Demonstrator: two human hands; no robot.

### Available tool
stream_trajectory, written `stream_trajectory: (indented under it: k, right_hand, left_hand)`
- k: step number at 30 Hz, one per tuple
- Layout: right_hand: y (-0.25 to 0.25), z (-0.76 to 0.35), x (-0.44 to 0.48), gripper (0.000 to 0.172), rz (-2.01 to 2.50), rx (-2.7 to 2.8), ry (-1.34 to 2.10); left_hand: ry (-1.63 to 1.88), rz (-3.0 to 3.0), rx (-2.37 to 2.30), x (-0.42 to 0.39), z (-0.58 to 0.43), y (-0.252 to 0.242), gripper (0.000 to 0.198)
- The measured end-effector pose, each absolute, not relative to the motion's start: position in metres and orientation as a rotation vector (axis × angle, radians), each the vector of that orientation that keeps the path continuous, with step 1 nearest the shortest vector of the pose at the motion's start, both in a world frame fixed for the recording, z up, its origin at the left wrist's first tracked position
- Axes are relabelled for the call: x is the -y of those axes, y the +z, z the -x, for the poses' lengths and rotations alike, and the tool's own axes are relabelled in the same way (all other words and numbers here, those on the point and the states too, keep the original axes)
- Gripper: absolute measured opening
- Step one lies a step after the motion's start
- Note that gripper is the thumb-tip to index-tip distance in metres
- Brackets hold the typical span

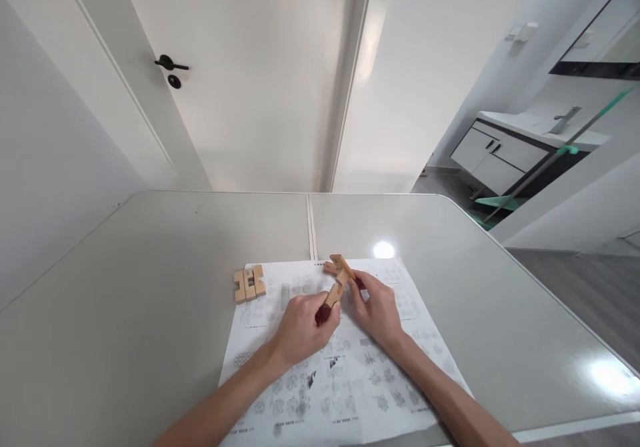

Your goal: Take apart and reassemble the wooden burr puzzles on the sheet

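Note:
My left hand (305, 327) is closed around a notched wooden puzzle block (335, 294), held at a slant above the printed sheet. My right hand (377, 306) pinches another wooden puzzle block (343, 265) just beyond it. The two blocks meet or overlap in view; whether they interlock I cannot tell. Behind them the end of a further wooden piece (330, 268) shows, partly hidden. To the left, several notched wooden blocks (250, 284) lie side by side at the sheet's upper left corner. Under both hands spreads the paper sheet (345, 407), covered with small printed diagrams.
The grey tabletop (150, 314) has a seam (311, 227) running back from the sheet. Beyond its far edge stands a white door (250, 100) with a black handle (171, 64). A sink cabinet (500, 154) and a green-and-grey pole (555, 157) are at the right.

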State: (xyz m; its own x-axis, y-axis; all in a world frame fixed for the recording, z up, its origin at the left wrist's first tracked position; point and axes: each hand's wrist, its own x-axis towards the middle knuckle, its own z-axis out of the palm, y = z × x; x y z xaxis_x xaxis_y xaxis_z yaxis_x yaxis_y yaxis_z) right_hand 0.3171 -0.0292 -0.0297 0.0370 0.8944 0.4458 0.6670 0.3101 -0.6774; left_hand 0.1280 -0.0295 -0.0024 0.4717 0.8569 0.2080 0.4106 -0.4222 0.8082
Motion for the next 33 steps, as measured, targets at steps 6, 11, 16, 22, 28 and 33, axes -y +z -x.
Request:
stream_trajectory:
  k: [6, 11, 16, 22, 28, 33]
  right_hand:
    - [-0.029, -0.316, 0.031, 0.035, 1.443, 1.663, 0.382]
    - [-0.028, -0.313, 0.032, 0.033, 1.488, 1.636, 0.365]
    - [-0.028, -0.316, 0.028, 0.036, 1.522, 1.628, 0.374]
    - [-0.027, -0.335, 0.02, 0.039, 1.611, 1.534, 0.366]
    - [-0.033, -0.339, 0.013, 0.041, 1.597, 1.548, 0.359]
    - [-0.036, -0.339, 0.009, 0.04, 1.543, 1.616, 0.485]
  left_hand:
    - [0.794, -1.967, -1.06, 0.031, -0.129, -0.003, 0.038]
    - [0.797, -1.944, -1.095, 0.034, -0.133, -0.003, 0.038]
    - [0.787, -1.926, -1.103, 0.037, -0.135, -0.001, 0.037]
    - [0.776, -1.971, -1.094, 0.033, -0.128, -0.003, 0.038]
    - [0.687, -2.096, -1.136, 0.02, -0.117, -0.001, 0.043]
    - [0.606, -2.119, -1.248, 0.013, -0.112, 0.001, 0.049]
